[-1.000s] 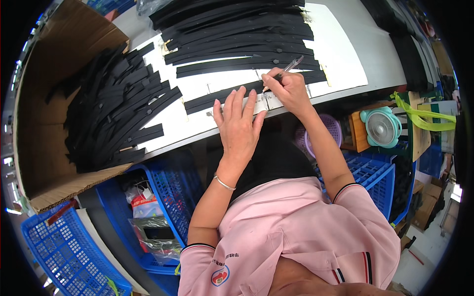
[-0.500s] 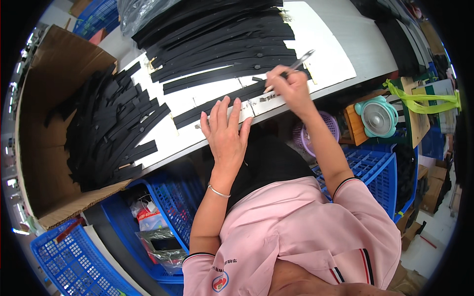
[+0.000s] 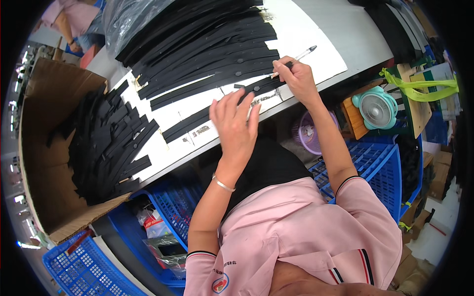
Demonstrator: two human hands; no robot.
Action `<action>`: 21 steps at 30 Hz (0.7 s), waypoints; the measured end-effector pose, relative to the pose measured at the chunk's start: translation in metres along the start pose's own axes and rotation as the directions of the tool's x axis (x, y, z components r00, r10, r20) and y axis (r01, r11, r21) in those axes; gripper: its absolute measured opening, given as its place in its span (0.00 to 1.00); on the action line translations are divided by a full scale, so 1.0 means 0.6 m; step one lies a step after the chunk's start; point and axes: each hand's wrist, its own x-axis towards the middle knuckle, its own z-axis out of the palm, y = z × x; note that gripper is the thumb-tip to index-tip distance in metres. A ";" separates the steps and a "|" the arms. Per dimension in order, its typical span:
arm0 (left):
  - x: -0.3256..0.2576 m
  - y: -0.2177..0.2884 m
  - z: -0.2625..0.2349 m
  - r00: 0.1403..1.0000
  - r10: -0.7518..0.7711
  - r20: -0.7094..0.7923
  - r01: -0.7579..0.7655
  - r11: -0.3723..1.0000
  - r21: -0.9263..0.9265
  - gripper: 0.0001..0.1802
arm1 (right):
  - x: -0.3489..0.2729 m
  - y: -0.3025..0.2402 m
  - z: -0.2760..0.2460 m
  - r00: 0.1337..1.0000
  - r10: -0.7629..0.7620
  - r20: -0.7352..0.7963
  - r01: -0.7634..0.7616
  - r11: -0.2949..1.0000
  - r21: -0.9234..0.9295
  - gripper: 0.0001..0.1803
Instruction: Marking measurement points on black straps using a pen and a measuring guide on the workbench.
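My right hand [image 3: 300,83] is closed around a slim pen [image 3: 306,53], whose tip end points left over the front black fabric strips. Slightly blurred, my left hand [image 3: 234,121] hangs with its fingers apart over the nearest black strip [image 3: 190,123]; I cannot tell whether it touches the strip. That strip lies along the front of a white board [image 3: 326,47], next to dark marks on the board's edge. Beyond it, many more black strips [image 3: 202,49] lie side by side in rows, some carrying small dark round spots.
A cardboard box [image 3: 37,163] at the left holds a heap of black strips [image 3: 108,148]. Clear plastic sheeting [image 3: 133,22] lies at the back. Blue crates [image 3: 375,167] and a teal fan [image 3: 376,109] are near my sides. Another person [image 3: 74,19] shows at the upper left.
My left hand has shifted right along the front strip, uncovering marks on the board's edge. My right hand, still holding the pen, has moved slightly right. Another person has come into view.
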 end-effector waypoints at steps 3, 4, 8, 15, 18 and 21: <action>0.037 0.012 0.044 0.998 0.059 -0.020 -0.061 0.992 -0.112 0.10 | 0.001 0.002 0.006 1.000 -0.005 -0.001 0.005 1.000 0.031 0.17; 0.042 0.012 0.056 0.998 0.062 -0.020 -0.064 0.992 -0.113 0.10 | 0.001 0.003 0.005 1.000 -0.005 -0.004 0.006 1.000 0.031 0.17; 0.049 0.014 0.078 0.999 0.045 -0.021 -0.047 0.993 -0.109 0.09 | 0.002 0.008 0.003 1.000 -0.025 0.011 0.025 1.000 0.007 0.18; 0.049 0.014 0.081 0.999 0.040 -0.022 -0.041 0.996 -0.076 0.09 | 0.003 0.021 0.007 0.992 -0.125 0.005 0.125 0.985 -0.116 0.17; 0.050 0.011 0.083 0.998 0.039 -0.054 -0.041 0.998 -0.037 0.07 | 0.001 0.013 0.006 0.994 -0.110 0.012 0.111 0.990 -0.090 0.16; 0.050 0.011 0.084 0.998 0.030 -0.052 -0.032 0.999 -0.041 0.07 | -0.002 0.009 -0.005 0.988 -0.134 0.075 0.137 0.990 -0.039 0.15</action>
